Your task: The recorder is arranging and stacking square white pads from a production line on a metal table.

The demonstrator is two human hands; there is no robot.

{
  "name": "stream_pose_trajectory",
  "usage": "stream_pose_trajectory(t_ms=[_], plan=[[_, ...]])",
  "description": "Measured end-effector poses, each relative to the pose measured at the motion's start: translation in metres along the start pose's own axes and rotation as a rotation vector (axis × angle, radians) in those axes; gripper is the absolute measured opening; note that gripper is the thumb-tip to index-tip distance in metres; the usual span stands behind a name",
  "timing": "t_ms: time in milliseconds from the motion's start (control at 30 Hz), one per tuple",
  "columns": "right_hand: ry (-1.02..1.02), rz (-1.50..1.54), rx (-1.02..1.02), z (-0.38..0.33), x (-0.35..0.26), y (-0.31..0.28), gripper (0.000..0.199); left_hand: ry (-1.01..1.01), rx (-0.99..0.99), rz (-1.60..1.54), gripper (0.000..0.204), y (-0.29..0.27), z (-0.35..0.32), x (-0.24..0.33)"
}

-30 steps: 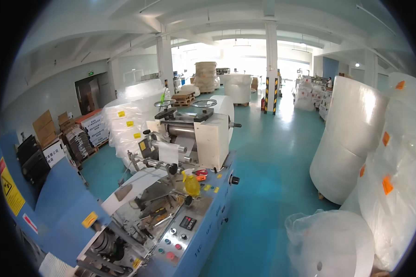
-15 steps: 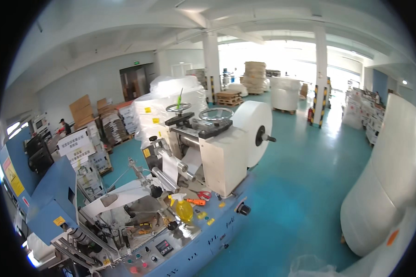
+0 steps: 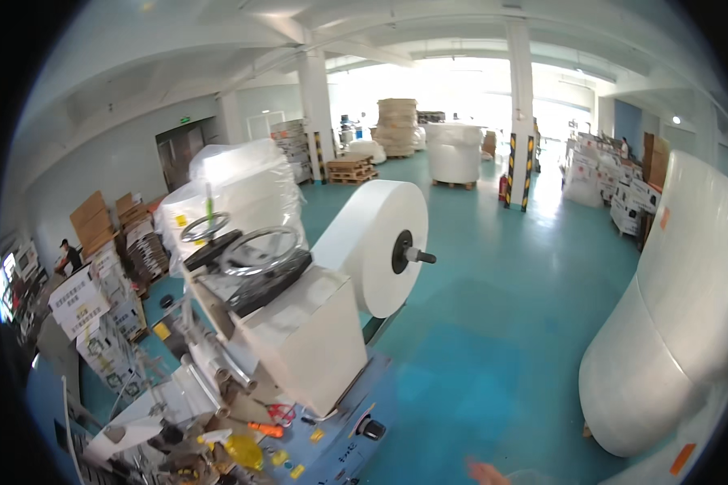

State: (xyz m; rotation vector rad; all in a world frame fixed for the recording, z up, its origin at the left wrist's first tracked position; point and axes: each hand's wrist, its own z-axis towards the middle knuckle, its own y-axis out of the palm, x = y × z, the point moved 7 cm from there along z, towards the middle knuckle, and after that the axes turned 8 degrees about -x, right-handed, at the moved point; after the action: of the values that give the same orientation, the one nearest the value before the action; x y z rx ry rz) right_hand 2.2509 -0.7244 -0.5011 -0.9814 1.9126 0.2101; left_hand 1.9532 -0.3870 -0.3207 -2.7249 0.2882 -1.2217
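Note:
Only a blurred part of my right hand (image 3: 488,472) shows at the lower edge, over the teal floor. Its fingers are smeared, so whether it is open or closed stays unclear. My left hand is out of sight. To the left of the hand stands a blue machine (image 3: 349,443) with two metal handwheels (image 3: 260,249) on top. A large roll of white web material (image 3: 380,250) is mounted on its far end. On the machine's bench lie a yellow spray bottle (image 3: 244,451), an orange-handled tool (image 3: 267,429) and red-handled scissors (image 3: 281,414).
Tall wrapped white rolls (image 3: 663,323) stand close on the right. Behind the machine is a plastic-wrapped stack (image 3: 243,190). A striped pillar (image 3: 520,162) and a fire extinguisher (image 3: 503,187) are farther off. Another person (image 3: 71,255) is at the far left.
My view has moved forward along the machine and turned right, so the machine now sits farther left and lower. My right hand has come into view at the lower edge.

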Motion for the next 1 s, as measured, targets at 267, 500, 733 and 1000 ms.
stream_pose_trajectory(t_ms=[267, 500, 733, 1000], plan=[[0.068, 0.037, 0.141, 0.002, 0.085, -0.139, 0.043, 0.07, -0.12, 0.517, 0.041, 0.026, 0.183, 0.025], [0.177, -0.103, 0.26, 0.049, 0.085, -0.278, 0.046, 0.387, -0.085, 0.509, 0.033, 0.081, 0.333, 0.103], [0.278, -0.486, 0.289, 0.193, 0.145, -0.412, 0.045, -0.152, 0.199, 0.009, 0.045, 0.018, 0.275, 0.343], [-0.13, -0.347, 0.043, 0.453, -0.354, -0.41, 0.044, -0.22, 0.462, -0.132, 0.043, -0.028, 0.337, 0.345]])
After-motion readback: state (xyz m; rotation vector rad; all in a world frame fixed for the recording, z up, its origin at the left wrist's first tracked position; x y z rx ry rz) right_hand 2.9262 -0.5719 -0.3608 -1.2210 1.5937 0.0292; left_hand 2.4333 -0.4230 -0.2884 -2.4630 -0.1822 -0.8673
